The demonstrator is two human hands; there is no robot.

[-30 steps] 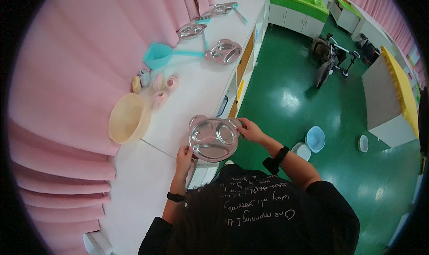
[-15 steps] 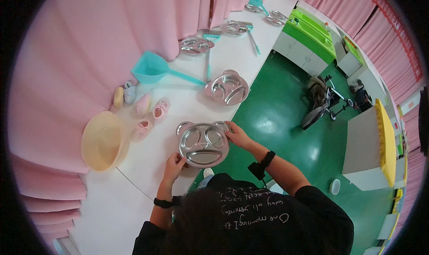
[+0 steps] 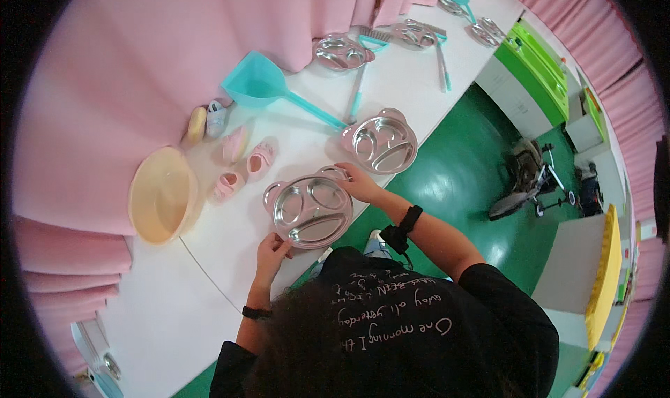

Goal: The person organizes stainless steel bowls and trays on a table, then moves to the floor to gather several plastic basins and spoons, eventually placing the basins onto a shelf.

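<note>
A bear-shaped stainless steel divided plate (image 3: 313, 207) is between my hands at the table's near edge, its two ears pointing away from me. My left hand (image 3: 272, 257) pinches the rim on the near left side. At the plate's right ear, my right hand (image 3: 361, 185) grips with the fingers closed over it. Whether the plate rests on the table or hangs just above it, I cannot tell. Just beyond my right hand lies another bear-shaped divided plate (image 3: 382, 144), close to the held one but not in a hand.
On the white table (image 3: 164, 314) stand a pale yellow basin (image 3: 162, 197), small pink shoes (image 3: 260, 159) and a turquoise dustpan (image 3: 257, 83). Turquoise-handled brushes (image 3: 358, 94) and several more plates (image 3: 340, 53) lie further along. Pink curtains back the table; a small bike (image 3: 527, 178) stands on the green floor.
The view has turned, so things on the table sit differently in the picture. Both hands keep hold of the divided plate, and the other plate now appears further right of it.
</note>
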